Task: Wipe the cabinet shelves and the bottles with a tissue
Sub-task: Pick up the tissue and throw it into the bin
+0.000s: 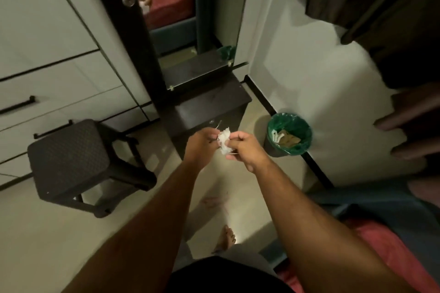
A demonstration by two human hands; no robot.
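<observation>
Lowest in the frame, a bare foot (226,238) stands on the pale floor (47,245), and two forearms reach up toward the centre. There the left hand (202,143) and the right hand (242,147) meet around a crumpled white tissue (224,140); each grip is pinched together on it from its own side. It looks as if the person is bunching or refolding the wad. To do that well, I would turn a clean face outward and pack it firm enough that it will not shred on a shelf edge.

Left of centre sits a dark stool (71,159). Just above the hands stands a low dark cabinet (209,104), its top bare, with a mirror (171,7) rising above it toward the upper middle. No bottles or open shelves show from here, so how much wiping is done I cannot tell.

Right of the hands, against the wall, stands a small bin (289,135) lined with a green bag. Inside lie what look like scraps of paper or card, pale and brown, low in the bag; it is far from full.
</observation>
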